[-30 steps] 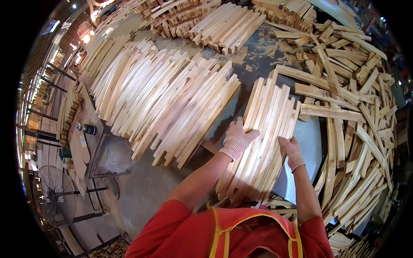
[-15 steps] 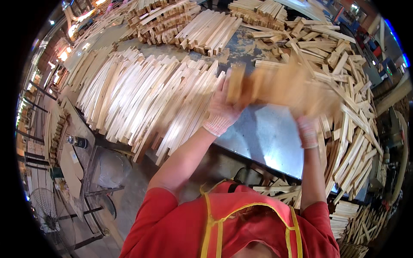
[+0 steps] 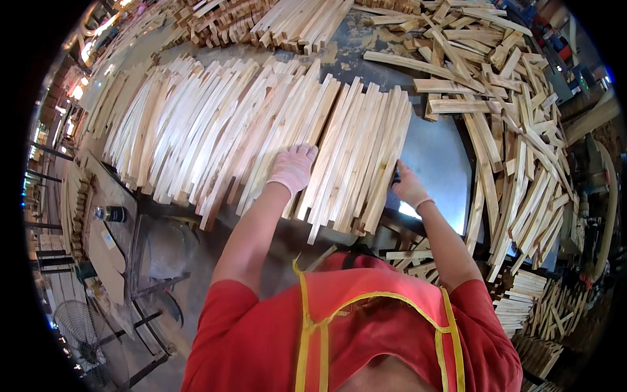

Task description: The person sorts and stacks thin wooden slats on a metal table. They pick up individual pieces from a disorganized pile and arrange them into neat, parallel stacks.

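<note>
A wide row of pale wooden strips [image 3: 215, 130] lies side by side across the table, slanting toward me. At its right end sits a group of strips [image 3: 356, 157], set off by a narrow dark gap. My left hand [image 3: 294, 168], in a pale knit glove, rests on the strips just left of that gap, with its fingers laid out over the wood. My right hand [image 3: 411, 186], also gloved, is at the group's right edge, a finger stretched along the outermost strip. Some of its fingers are hidden, and a small dark patch beside them cannot be made out.
A jumbled heap of strips [image 3: 522, 150] covers the table's right side. Bare metal tabletop [image 3: 444, 150] shows between heap and row. Stacked strips [image 3: 300, 26] stand at the back. On the left are a side table with a dark can [image 3: 111, 213] and a floor fan [image 3: 78, 330].
The blurred bundle of wood held up between both hands now lies as strips at the row's right end. Both hands have come down and left; the left rests on the row.
</note>
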`<state>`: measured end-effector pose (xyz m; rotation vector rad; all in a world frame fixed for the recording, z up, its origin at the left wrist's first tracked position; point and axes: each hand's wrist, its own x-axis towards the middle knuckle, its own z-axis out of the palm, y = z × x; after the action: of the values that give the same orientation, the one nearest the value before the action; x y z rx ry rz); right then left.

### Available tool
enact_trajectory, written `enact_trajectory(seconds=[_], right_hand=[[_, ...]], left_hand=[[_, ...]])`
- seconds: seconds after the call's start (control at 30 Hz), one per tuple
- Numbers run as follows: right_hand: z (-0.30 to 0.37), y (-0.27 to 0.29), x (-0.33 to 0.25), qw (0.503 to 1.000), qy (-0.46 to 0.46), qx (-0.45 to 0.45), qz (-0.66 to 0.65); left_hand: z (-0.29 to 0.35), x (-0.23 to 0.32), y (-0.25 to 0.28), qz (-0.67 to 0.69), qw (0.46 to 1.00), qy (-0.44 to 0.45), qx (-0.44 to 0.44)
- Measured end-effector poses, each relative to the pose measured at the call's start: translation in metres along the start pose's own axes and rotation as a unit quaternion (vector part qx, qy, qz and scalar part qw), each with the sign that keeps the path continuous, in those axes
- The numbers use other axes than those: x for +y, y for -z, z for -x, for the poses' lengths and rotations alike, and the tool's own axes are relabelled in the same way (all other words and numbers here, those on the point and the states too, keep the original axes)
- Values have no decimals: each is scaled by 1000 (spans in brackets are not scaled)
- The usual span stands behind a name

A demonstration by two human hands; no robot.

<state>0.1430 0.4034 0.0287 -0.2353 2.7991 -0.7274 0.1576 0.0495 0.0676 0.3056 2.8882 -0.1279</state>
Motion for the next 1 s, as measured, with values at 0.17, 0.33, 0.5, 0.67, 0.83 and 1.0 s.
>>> enact_trajectory(seconds=[0.17, 0.33, 0.5, 0.67, 0.83, 1.0], right_hand=[[-26, -10, 53, 903, -146, 7, -404], [-38, -15, -11, 830, -93, 7, -550], [-36, -6, 1, 854, -86, -61, -509], [-45, -32, 48, 862, -143, -56, -484], [-46, -21, 46, 853, -121, -94, -499], [-39, -17, 39, 848, -110, -123, -504]], left_hand=[[62, -9, -2, 188, 973, 50, 123], [162, -7, -62, 256, 903, 247, 241], [225, 46, -97, 520, 761, 334, 197], [197, 139, -99, 644, 698, 230, -214], [125, 189, -71, 887, 283, 347, -108], [129, 141, 12, 929, 251, 185, -200]])
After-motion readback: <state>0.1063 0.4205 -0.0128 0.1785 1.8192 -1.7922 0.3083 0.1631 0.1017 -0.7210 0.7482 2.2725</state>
